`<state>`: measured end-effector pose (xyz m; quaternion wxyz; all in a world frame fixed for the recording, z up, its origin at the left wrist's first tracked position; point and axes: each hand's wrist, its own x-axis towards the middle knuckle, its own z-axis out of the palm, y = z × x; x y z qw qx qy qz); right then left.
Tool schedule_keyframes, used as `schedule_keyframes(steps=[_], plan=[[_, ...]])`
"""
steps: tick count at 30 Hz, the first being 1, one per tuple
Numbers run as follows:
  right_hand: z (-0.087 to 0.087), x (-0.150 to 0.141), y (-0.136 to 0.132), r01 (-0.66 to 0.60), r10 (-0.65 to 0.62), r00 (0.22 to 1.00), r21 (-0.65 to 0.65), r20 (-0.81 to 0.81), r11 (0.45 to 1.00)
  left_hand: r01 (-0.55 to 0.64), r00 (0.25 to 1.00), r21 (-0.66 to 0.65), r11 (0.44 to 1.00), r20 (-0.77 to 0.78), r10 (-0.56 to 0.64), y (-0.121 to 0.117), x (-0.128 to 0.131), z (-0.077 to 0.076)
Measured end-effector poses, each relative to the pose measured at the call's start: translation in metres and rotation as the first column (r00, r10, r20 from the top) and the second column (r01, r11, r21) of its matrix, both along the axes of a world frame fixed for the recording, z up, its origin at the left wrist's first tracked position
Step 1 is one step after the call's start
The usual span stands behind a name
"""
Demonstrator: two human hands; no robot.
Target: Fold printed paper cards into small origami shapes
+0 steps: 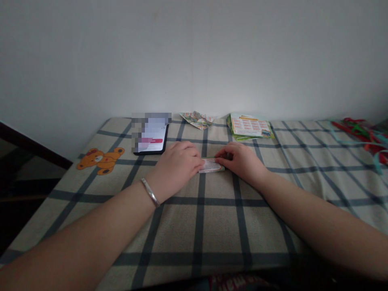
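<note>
A small folded piece of printed paper (210,165) lies on the checked cloth between my hands. My left hand (179,163), with a silver bangle at the wrist, grips its left end with curled fingers. At the other end, my right hand (241,161) pinches the paper between thumb and forefinger. Beyond the right hand sits a stack of printed paper sheets (250,126). A folded or crumpled paper shape (198,120) rests near the wall, past the left hand.
A phone (153,135) with its screen lit lies beyond my left hand. An orange bear figure (100,160) is on the checked cloth (178,234) at the left. Red and green ribbon-like strips (362,135) are heaped at the far right. A white wall (194,56) closes off the back.
</note>
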<state>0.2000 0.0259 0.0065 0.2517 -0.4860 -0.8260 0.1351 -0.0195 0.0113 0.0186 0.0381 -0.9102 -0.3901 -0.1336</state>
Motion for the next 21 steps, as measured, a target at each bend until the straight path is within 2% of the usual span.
schedule_keyframes(steps=[5,16,18,21], plan=[[0.0001,0.0000,-0.0001,0.008,-0.008,1.000,0.004,0.008,1.000,-0.010,0.999,0.011,1.000,-0.035,0.011,-0.0023,0.0011,0.0012],[-0.0035,0.0033,0.0030,-0.026,0.024,0.999,0.055,0.038,0.998,-0.014,1.000,0.018,1.000,-0.002,0.014,-0.0027,0.0005,-0.0041],[-0.0042,0.0040,0.0037,-0.062,0.059,0.998,0.097,0.033,0.993,-0.010,1.000,0.041,0.999,-0.012,0.010,-0.0032,0.0011,-0.0038],[-0.0030,0.0040,0.0024,-0.205,0.203,0.979,0.176,0.029,0.963,0.001,1.000,0.047,0.999,-0.026,0.001,-0.0044,0.0024,-0.0020]])
